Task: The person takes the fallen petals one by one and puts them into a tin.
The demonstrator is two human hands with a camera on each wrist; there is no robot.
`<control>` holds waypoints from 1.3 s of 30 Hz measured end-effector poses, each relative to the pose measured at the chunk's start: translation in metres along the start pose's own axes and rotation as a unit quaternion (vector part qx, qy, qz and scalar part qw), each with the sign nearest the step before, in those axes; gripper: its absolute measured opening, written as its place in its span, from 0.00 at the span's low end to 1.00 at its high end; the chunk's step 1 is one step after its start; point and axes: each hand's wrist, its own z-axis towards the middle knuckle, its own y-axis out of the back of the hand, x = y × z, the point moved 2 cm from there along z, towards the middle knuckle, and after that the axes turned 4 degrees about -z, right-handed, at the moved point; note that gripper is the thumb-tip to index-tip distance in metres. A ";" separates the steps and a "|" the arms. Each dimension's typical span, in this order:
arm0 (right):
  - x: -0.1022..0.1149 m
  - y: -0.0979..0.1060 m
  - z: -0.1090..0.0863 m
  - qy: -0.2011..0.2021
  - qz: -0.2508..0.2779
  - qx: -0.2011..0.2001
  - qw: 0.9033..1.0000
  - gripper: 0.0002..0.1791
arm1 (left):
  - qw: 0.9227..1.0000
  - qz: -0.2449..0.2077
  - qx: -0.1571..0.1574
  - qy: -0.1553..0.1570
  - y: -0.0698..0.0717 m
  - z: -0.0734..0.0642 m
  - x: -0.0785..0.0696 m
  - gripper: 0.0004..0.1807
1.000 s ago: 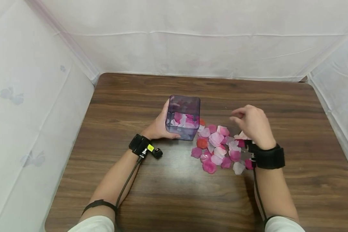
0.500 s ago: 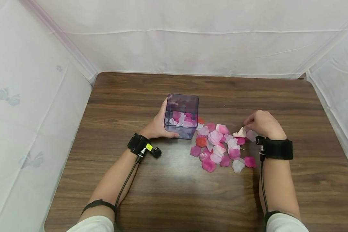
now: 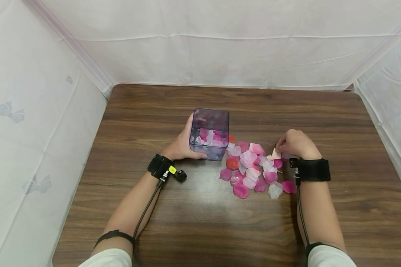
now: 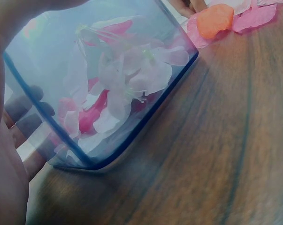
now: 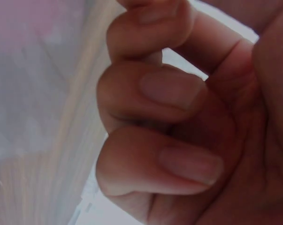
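At the centre of the head view, the left hand point(image 3: 185, 147) is clasped round a translucent purple box point(image 3: 211, 152), its fingers partly visible through the wall; pink and white petals point(image 3: 209, 138) lie inside, overlapping too much to count. Right of centre, the right hand point(image 3: 297, 144) curls its fingers, tips touching a cream petal point(image 3: 274, 155); whether they pinch it I cannot tell, as the right wrist view cuts the tips off. Between the hands, loose petals point(image 3: 248, 158) spread over the brown table point(image 3: 200, 230), some hidden behind the box.
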 end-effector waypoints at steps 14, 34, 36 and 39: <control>0.017 0.012 -0.012 0.013 -0.007 -0.049 0.999 0.11 | 1.000 0.003 -0.005 -0.005 0.000 -0.001 0.001 0.76; 0.035 0.007 -0.013 0.002 0.019 -0.117 0.993 0.15 | 1.000 0.010 -0.001 -0.022 -0.001 0.000 0.000 0.75; 0.041 0.008 -0.017 0.016 0.043 -0.178 0.983 0.15 | 1.000 0.007 0.000 -0.025 -0.001 0.000 0.000 0.75; 0.054 0.008 -0.021 0.044 0.072 -0.273 0.958 0.15 | 1.000 0.004 -0.001 -0.025 -0.001 -0.001 0.000 0.75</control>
